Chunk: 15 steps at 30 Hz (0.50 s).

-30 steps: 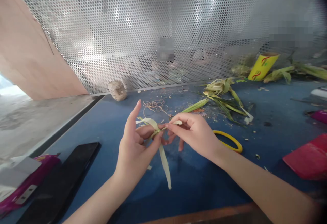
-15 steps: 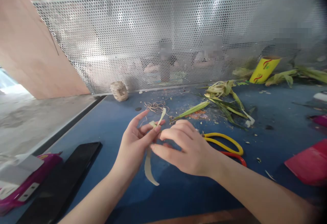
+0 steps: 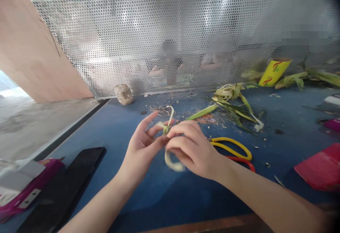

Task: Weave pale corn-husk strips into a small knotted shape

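Note:
Over the blue table, my left hand [image 3: 145, 146] pinches a pale green strip of corn husk [image 3: 166, 129] that looks knotted or folded between the fingertips. One end of it sticks up and bends over. My right hand [image 3: 195, 148] closes on the same husk strip from the right, its fingertips meeting the left ones. Below the fingers the other end of the strip curls in a loop, smeared by motion. Right of my right hand lie scissors with yellow and red handles [image 3: 233, 149], partly hidden by the wrist. A tangle of thin string [image 3: 160, 111] sits just beyond my hands.
A heap of corn husks [image 3: 231, 98] lies at the back right near a yellow roll [image 3: 275, 72]. A black phone [image 3: 66, 187] and a purple power strip [image 3: 29, 194] are at left. A pink pouch [image 3: 318, 169] is at right. A perforated metal screen [image 3: 148, 41] closes the back, with people behind.
The lower end of the husk strip has swung right and curled up. My right hand's fingers have drawn in at the knot, and the upper end now stands higher and bent.

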Tool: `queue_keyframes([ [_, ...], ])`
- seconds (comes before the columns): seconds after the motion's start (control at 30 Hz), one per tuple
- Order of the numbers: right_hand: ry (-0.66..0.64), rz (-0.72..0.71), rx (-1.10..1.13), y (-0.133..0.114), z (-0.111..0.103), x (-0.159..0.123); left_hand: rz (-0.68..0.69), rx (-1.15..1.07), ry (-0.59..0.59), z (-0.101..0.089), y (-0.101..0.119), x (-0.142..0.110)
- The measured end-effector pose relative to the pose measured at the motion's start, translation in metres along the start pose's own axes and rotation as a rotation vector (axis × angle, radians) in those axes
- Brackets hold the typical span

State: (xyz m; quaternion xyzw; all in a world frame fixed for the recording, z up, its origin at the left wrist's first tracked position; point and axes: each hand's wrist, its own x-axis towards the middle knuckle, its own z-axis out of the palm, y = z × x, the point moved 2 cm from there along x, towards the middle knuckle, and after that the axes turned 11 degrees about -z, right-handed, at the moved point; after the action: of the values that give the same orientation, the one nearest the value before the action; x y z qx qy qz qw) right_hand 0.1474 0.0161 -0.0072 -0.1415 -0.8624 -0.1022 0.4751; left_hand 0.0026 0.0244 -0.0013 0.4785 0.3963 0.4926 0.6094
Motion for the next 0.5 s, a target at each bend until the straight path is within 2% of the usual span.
queue_keyframes([
  [0.13,0.131,0.27,0.166,0.009,0.004,-0.004,0.089,0.059,0.038,-0.002,0.002,0.0],
  [0.27,0.104,0.504,0.371,0.014,0.013,-0.008,0.117,0.095,0.071,-0.002,0.004,0.0],
  [0.33,0.07,0.569,0.454,0.013,0.015,-0.009,0.102,0.127,0.052,0.0,0.005,-0.001],
  [0.5,0.072,0.604,0.521,0.012,0.014,-0.007,0.11,0.27,0.037,0.0,0.002,-0.004],
])
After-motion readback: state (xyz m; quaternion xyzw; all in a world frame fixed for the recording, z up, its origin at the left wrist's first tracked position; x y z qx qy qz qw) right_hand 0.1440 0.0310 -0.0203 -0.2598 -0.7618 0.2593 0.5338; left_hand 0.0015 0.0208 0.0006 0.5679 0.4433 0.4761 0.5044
